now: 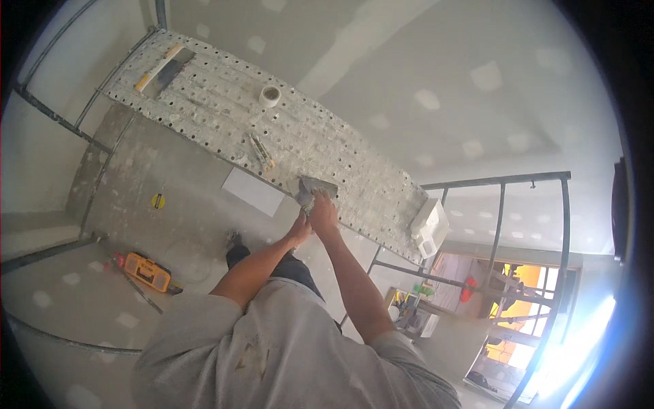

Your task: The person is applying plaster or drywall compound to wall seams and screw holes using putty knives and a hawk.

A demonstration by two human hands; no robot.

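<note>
My two hands meet at the near edge of a plaster-spattered, perforated scaffold plank. My left hand is closed round the handle of a putty knife, its blade pointing away from me. Just beside it, my right hand is closed at a second, wider grey blade, which looks like another putty knife. The blades overlap or touch; which, I cannot tell. Its handle is hidden by my fingers. On the plank to the left lies a utility knife, with a white tape roll farther back.
A wide taping knife lies at the plank's far left; a white mud pan sits at its right end. Metal scaffold frames stand at both ends. On the floor are a white board piece and a yellow-black radio.
</note>
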